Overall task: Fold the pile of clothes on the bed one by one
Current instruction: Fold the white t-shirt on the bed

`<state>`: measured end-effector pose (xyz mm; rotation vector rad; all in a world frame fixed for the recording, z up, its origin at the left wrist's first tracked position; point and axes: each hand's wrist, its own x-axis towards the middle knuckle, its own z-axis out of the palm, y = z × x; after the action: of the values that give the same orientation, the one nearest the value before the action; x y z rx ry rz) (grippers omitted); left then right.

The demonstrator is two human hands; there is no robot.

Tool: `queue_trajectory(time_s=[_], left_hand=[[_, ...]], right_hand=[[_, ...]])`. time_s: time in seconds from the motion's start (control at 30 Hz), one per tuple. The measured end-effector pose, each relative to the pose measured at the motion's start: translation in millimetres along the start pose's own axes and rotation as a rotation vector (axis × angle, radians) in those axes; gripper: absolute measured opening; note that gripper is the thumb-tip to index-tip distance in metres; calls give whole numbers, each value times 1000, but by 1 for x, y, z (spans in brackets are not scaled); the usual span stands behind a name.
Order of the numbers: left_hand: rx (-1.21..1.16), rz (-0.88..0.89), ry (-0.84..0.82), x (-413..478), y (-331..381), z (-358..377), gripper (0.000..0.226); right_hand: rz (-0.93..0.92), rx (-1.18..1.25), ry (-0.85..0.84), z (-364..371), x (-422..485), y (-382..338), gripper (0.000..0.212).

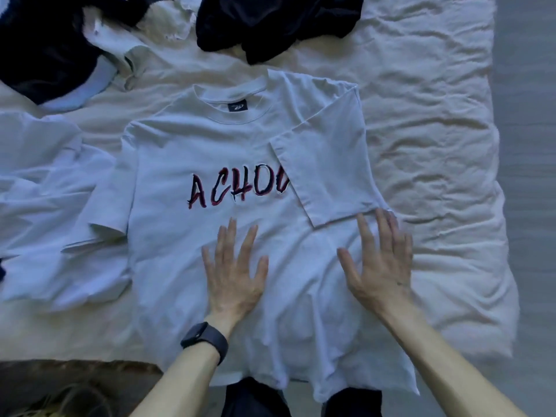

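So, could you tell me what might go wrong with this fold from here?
The white T-shirt with red-and-black lettering has its hem hanging past the edge of the cream bed, so it may slide as the flat left hand and right hand smooth it. Its unfolded sleeve lies on another pale garment, which could get dragged along when that sleeve is folded in. The folded-in sleeve lies loose and might flop open.

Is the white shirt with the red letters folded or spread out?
Partly folded. The white shirt lies flat on the bed; its folded sleeve covers the end of the letters, the other sleeve sticks out.
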<state>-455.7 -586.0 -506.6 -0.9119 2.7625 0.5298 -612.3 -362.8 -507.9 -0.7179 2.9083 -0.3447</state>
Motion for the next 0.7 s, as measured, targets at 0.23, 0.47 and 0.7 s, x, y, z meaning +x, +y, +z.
queue_trajectory(time_s=[0.23,0.47,0.7], left_hand=[[-444,-885,115,-174,-99,-21,74],[-657,-896,-367,-211,-153,-13,65],[-596,-811,-207,-232,-151,8,61]], right_hand=[[619,340,-13,-38,-162,17,79],[915,537,-323,-48,-194,24,52],[744,707,-514,-49,-213,62,30]])
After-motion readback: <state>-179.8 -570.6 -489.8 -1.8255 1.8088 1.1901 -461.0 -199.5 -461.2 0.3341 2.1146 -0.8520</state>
